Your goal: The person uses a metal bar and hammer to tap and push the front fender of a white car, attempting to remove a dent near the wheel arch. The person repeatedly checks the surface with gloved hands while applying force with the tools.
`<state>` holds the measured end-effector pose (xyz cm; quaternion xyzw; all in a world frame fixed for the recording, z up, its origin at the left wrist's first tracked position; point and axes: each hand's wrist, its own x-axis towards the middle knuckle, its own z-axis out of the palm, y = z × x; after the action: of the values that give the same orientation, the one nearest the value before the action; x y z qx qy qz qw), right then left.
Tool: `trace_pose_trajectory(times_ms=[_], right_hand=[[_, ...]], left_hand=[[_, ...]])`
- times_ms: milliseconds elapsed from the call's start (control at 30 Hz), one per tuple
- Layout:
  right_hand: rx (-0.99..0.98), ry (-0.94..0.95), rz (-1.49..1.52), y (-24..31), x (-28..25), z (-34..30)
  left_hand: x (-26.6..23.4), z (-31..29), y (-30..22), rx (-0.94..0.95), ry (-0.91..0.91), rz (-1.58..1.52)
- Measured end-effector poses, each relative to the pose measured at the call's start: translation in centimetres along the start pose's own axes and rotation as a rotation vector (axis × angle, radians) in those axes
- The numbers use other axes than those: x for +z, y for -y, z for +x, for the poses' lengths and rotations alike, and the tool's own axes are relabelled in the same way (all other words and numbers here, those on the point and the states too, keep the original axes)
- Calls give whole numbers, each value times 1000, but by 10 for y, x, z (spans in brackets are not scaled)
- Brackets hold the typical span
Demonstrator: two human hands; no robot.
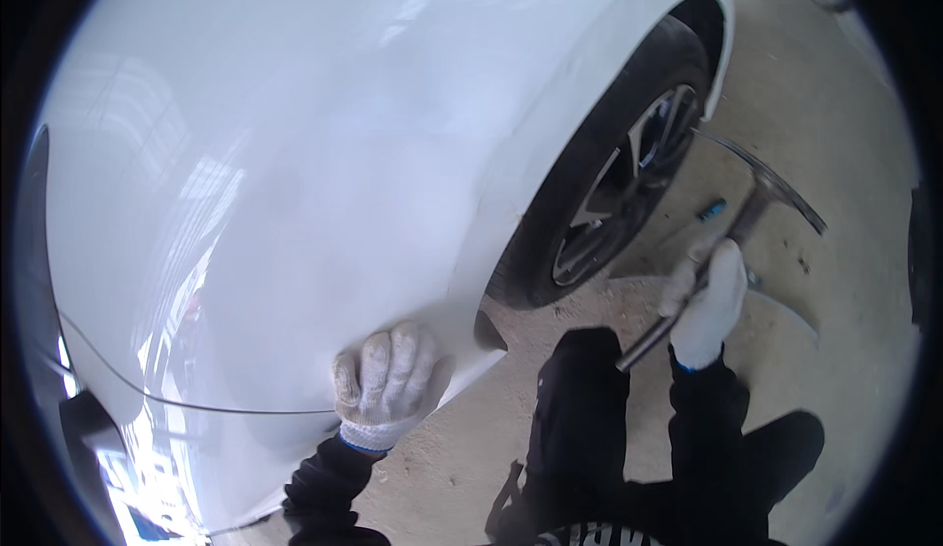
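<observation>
My left hand (388, 379), in a white knit glove, lies against the lower part of a white car's body panel (344, 202). Its fingers are extended over the painted surface, close to the corner behind the wheel arch. In a white glove too, my right hand (712, 300) is closed around the metal handle of a hammer (771, 185). The hammer has a long, slender, curved head with a narrow tip pointing toward the wheel. It is held tilted, clear of the panel, to the right of the tire (560, 227).
A spoked wheel (629, 178) sits inside the arch. On the dusty concrete floor (845, 369) lie a small blue and black object (712, 209) and a thin pale curved strip (791, 315). A panel seam (231, 408) runs left of my left hand. My dark-clothed knees (580, 399) are below.
</observation>
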<state>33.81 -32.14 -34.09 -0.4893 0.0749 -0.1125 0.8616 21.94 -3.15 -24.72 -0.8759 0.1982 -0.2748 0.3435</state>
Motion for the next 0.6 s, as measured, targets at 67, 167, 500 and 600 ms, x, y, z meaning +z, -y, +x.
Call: trace_pose_trajectory(times_ms=[67, 167, 500, 600], right_hand=[[-35, -3, 49, -15, -30, 23], [-153, 46, 83, -42, -40, 49], [13, 449, 178, -114, -43, 37], [203, 546, 321, -111, -44, 27]], left_hand=[[-5, 5, -11, -5, 37, 79], [-7, 23, -17, 19, 88, 190], [18, 130, -37, -297, -99, 173], [5, 157, -24, -241, -100, 158]])
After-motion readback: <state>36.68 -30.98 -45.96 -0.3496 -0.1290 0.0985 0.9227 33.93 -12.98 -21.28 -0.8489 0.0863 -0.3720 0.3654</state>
